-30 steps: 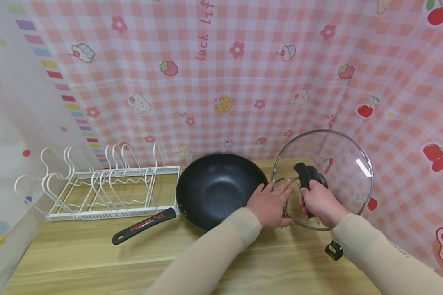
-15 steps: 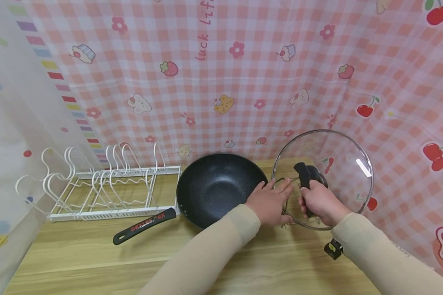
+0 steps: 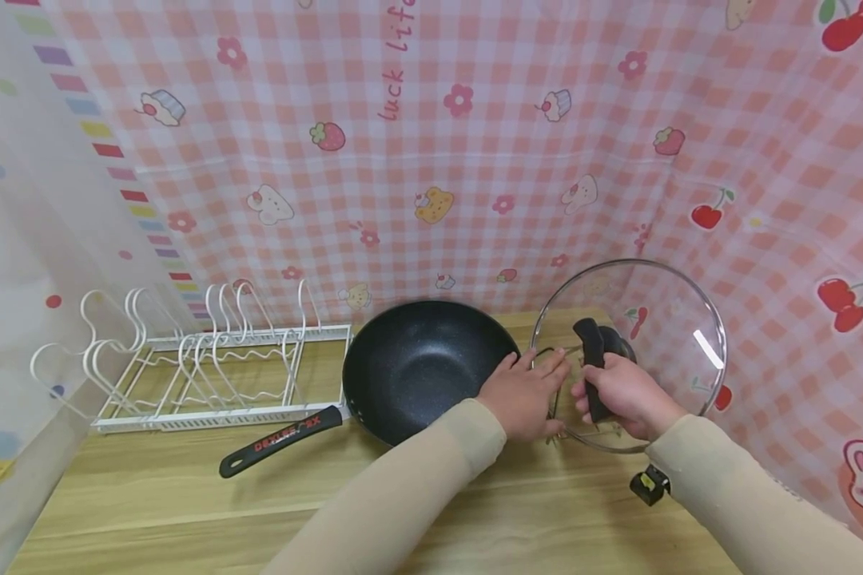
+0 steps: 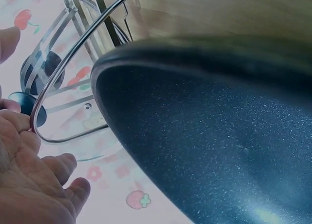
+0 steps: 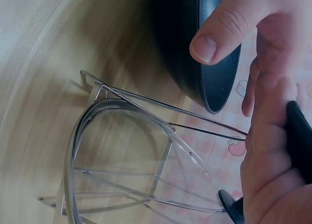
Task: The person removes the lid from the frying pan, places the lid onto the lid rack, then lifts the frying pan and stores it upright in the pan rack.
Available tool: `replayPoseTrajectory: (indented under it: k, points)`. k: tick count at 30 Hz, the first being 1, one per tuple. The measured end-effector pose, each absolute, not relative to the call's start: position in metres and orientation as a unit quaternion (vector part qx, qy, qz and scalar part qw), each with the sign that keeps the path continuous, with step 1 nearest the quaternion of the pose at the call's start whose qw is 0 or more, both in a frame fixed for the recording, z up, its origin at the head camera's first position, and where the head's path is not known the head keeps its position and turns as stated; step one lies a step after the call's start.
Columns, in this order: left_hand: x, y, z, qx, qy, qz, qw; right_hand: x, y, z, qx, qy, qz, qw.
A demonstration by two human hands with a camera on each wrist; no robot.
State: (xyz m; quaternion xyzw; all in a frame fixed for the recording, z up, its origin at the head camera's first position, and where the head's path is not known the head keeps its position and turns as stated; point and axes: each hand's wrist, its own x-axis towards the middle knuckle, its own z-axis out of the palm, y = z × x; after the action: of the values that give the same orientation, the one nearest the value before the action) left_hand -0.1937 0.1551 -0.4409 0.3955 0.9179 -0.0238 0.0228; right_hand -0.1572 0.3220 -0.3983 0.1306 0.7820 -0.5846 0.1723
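Observation:
My right hand [image 3: 629,391] holds the upright black handle [image 3: 591,367] of a large clear glass lid [image 3: 662,311] with a metal rim. The lid stands on edge in a low metal wire stand [image 5: 151,175], to the right of a black wok [image 3: 431,375]. With its fingers spread, my left hand [image 3: 521,399] lies between wok and lid, touching the stand's wire loop [image 4: 78,46]. In the left wrist view, the left fingers are right at that loop. The right wrist view shows the right fingers [image 5: 268,156] against the black handle, and the lid's lower rim within the stand.
A white wire rack [image 3: 187,415] with several curved dividers stands on the wooden table [image 3: 259,527] at the left. The wok's long handle [image 3: 280,441] points left in front of it. A pink checked cloth [image 3: 374,176] hangs behind. A small black device [image 3: 650,485] sits by the right cuff.
The lid's upper edge has dropped slightly, and the right fingers now reach further past the handle's left side. The left hand and the wok stay nearly in place.

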Motion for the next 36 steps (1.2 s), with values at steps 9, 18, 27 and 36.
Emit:
replayPoseTrajectory:
  k: [9,18,27,36]
  points:
    - [-0.196,0.151,-0.444,0.392,0.92,-0.024,0.022,-0.158,0.32,-0.397,0.121,0.798,-0.568,0.16]
    - [-0.196,0.145,-0.446,0.393,0.919,-0.025,0.028,-0.157,0.32,-0.394,0.118,0.823,-0.535,0.15]
    - [-0.195,0.137,-0.444,0.392,0.919,-0.041,0.032,-0.155,0.321,-0.387,0.119,0.906,-0.389,0.117]
    - [-0.195,0.129,-0.444,0.391,0.919,-0.042,0.038,-0.156,0.321,-0.382,0.119,0.913,-0.386,0.058]
